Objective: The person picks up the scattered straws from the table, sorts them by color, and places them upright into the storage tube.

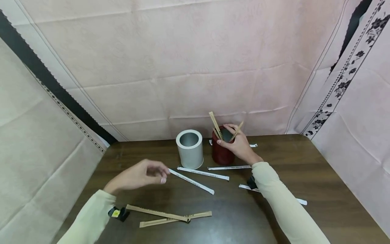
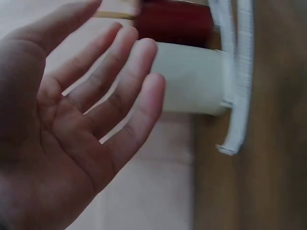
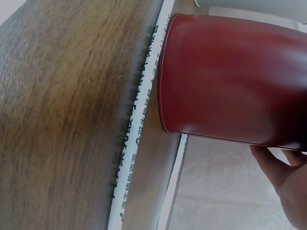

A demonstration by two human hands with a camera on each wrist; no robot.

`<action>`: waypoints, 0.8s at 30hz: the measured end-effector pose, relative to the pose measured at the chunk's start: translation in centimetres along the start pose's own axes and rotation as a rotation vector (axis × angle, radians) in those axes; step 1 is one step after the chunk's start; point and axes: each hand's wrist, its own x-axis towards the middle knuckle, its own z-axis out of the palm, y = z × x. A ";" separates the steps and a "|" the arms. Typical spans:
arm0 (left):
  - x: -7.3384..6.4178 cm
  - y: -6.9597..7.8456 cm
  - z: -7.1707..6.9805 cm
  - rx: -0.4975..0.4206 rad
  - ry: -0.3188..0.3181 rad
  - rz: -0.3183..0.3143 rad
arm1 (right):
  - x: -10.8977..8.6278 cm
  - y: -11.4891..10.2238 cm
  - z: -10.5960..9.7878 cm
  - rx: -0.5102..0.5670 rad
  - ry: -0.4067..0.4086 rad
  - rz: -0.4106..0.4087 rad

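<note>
My right hand (image 1: 240,145) is at the top of a dark red cup (image 1: 221,154), gripping it with the thumb on the near side and fingers over the rim. In the right wrist view, fingertips (image 3: 266,158) touch the cup's side. Tan paper-wrapped sticks (image 1: 215,122) stand tilted in the cup; one leans beside the right fingers. My left hand (image 1: 143,174) hovers over the table with loosely bent fingers and nothing in it. A white wrapped stick (image 1: 192,181) lies just beyond its fingertips. Left of the red cup stands a grey-white cup (image 1: 190,152).
Several other white wrapped sticks (image 1: 203,173) lie around the cups and under the right forearm. Two tan wrapped sticks (image 1: 158,213) cross near the table's front left. A pale cloth wall (image 1: 182,84) rises behind the brown table (image 1: 237,217).
</note>
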 end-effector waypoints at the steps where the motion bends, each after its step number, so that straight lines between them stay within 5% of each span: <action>1: -0.4 -0.8 0.5 -0.040 -0.015 -0.011 | 0.1 0.0 0.0 0.000 0.002 -0.004; 5: -1.8 -3.8 2.7 -0.112 -0.050 -0.049 | 0.3 -0.1 -0.1 0.006 0.004 -0.017; 11: -3.1 -6.6 5.3 -0.069 -0.048 -0.079 | -0.1 0.0 -0.2 -0.003 -0.004 -0.004; 24: -3.0 -6.6 7.3 0.168 -0.057 -0.023 | 0.1 0.1 -0.1 -0.009 0.007 -0.011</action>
